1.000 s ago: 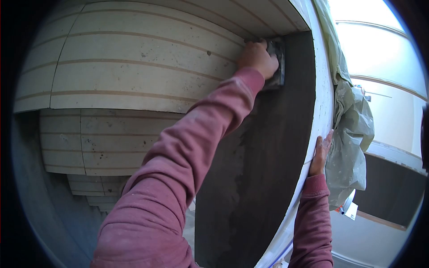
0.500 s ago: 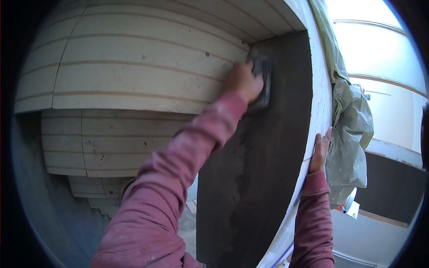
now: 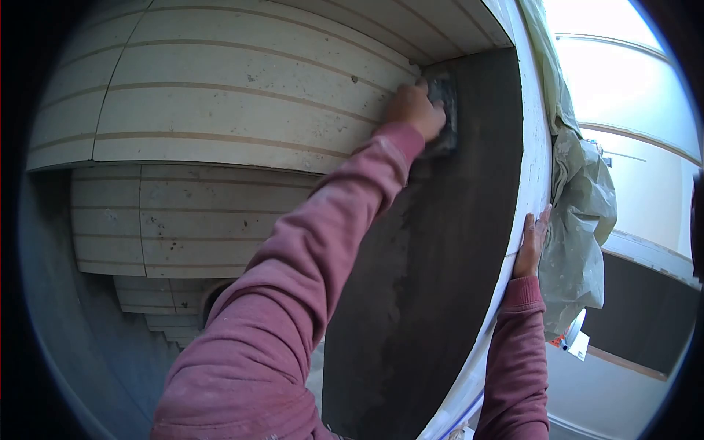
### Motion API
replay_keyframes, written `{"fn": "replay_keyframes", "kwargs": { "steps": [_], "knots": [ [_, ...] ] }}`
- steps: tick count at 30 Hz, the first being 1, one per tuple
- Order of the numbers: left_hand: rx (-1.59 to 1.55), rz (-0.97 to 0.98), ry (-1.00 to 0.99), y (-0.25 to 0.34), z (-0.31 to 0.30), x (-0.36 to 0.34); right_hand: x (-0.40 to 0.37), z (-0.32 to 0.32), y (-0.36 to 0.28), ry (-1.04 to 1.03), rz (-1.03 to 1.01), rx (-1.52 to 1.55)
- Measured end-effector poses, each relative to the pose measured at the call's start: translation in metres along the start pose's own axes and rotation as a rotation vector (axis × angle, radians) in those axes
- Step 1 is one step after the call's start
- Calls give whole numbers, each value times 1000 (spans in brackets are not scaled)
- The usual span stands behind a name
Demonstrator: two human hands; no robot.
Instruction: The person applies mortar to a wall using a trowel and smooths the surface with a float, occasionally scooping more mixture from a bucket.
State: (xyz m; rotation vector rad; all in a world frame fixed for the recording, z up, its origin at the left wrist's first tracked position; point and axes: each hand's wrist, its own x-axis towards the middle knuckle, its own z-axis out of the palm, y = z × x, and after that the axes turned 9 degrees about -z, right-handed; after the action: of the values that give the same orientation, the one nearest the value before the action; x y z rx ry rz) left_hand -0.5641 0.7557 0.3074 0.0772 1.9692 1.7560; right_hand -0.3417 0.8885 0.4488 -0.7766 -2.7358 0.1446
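My left hand [image 3: 418, 114] is closed on the handle of a flat trowel [image 3: 444, 110], whose blade lies against the dark grey plastered surface [image 3: 462, 213], near its upper end beside the pale grooved panels [image 3: 242, 110]. Motion blurs the hand and trowel slightly. Further right, my right hand [image 3: 532, 240] rests on the white edge [image 3: 522, 176] of the plastered surface, fingers stretched upward, holding nothing. Darker, uneven patches show on the plaster below the trowel.
Crumpled greenish plastic sheeting [image 3: 583, 213] hangs just right of my right hand. Lower grooved panels [image 3: 198, 220] step down at the left beside a grey wall [image 3: 66, 293]. A dark panel [image 3: 631, 312] stands at the far right.
My left hand and the trowel have shifted slightly right and up in the view. My right hand stays on the white edge, while the whole view has shifted a little.
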Motion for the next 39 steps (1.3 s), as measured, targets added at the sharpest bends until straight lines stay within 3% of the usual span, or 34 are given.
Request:
{"fn": "replay_keyframes", "kwargs": {
  "steps": [2, 3, 5, 7, 11, 14, 16, 19, 20, 22, 24, 26, 29, 32, 34, 36, 39],
  "knots": [
    [-59, 32, -30, -17, 8, -38, -2, 0, 2, -2, 1, -4],
    [-19, 137, 96, -27, 10, -82, 0, 0, 2, 2, -6, -12],
    [-97, 93, -144, -40, -3, -142, 3, -1, -4, -9, 13, -43],
    [-48, 110, -63, -36, 0, -135, 1, -2, -1, -52, 39, -85],
    [-83, 23, 77, -6, 5, -17, 2, 2, 12, 7, -27, 35],
    [-91, 5, -44, -21, 7, -63, 0, 1, 5, 23, -14, 37],
    [-134, 175, 40, -49, 9, -131, 1, 0, -3, -3, 18, -75],
    [-198, 161, -10, -47, 8, -132, 1, 0, 5, -17, 11, -64],
    [-130, 174, 77, -35, 11, -106, -2, 0, 8, -34, 16, -72],
    [-102, 94, 72, -11, 13, -36, 1, 2, 12, 17, 8, 101],
    [-82, 129, 124, -2, 14, 1, 2, 1, 13, 15, -12, 67],
    [-55, 188, 144, -3, 14, -13, 1, 0, 15, -1, -43, 9],
    [-13, 220, -2, -17, 1, -112, 1, 1, 9, 6, 15, 80],
    [-24, 207, 67, -14, 7, -102, 1, 1, 13, 0, -13, 76],
    [-45, 157, 148, 0, 19, -33, 0, 1, 18, -4, -11, 101],
    [-22, 114, 94, 14, 17, 36, 1, 1, 20, 5, -20, 131],
    [-12, 136, 6, 21, 3, 3, 1, 2, 9, 29, -53, 120]
  ]
}}
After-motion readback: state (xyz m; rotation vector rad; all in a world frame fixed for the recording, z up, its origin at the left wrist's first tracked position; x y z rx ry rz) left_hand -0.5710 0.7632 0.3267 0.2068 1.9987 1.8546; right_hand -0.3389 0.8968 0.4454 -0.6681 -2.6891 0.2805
